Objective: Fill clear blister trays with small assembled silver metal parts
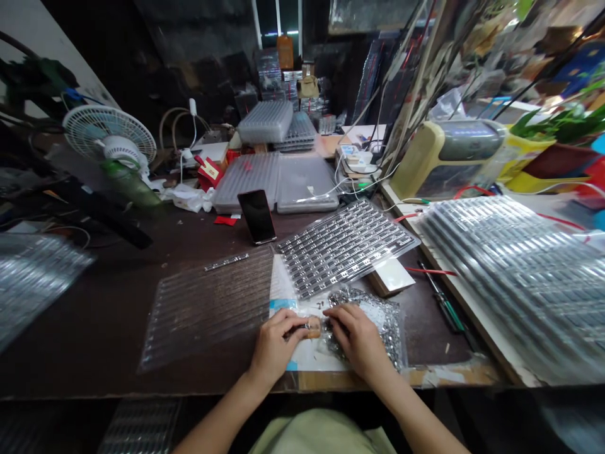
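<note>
My left hand (276, 340) pinches a small shiny metal piece (302, 326), its far end against a small orange-brown block (314, 327) on a white sheet (309, 361). Just right of the block is my right hand (357, 337), its fingers curled together at the edge of a clear bag (390, 325) full of small metal parts. Whatever those fingertips hold is too small to make out. A few tiny loose parts (320, 305) lie beyond the block. Behind the hands, a clear ribbed tray (347, 246) carries rows of metal strips.
Left of the hands lies a clear ribbed tray (208, 302), with one metal strip (227, 262) at its far edge. A phone (256, 216) stands behind it. At right are a green-handled screwdriver (444, 302) and stacked filled trays (520, 284). A fan (111, 139) stands back left.
</note>
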Demonstrator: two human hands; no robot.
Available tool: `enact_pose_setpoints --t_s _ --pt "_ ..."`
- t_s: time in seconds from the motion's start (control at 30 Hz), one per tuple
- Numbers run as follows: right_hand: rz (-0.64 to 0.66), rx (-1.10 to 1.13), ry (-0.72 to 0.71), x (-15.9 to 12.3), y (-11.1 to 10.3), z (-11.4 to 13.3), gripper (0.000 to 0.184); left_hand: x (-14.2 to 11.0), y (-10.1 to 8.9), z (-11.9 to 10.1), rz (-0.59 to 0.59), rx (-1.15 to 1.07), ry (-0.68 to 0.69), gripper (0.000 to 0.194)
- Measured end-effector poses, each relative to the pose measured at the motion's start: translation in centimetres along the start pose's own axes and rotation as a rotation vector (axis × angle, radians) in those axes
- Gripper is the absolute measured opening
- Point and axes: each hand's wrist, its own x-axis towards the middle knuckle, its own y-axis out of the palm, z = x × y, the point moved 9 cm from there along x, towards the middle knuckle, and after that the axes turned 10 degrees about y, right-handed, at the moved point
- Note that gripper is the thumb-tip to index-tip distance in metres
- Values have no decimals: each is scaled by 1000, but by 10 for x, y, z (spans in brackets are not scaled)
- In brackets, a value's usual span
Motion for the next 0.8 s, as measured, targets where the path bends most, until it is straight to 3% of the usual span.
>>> enact_pose_setpoints --t_s 0.13,0.43,0.63,0.8 --pt "27 68 62 -5 3 -8 13 0 2 -3 24 64 19 16" --pt "21 -53 104 -2 8 -6 14 1 5 -5 55 103 13 15" --pt "58 -127 38 0 28 16 10 -4 -18 14 -192 -57 -86 11" --pt "36 -193 5 -2 34 21 14 -3 -18 18 -177 -95 -92 13"
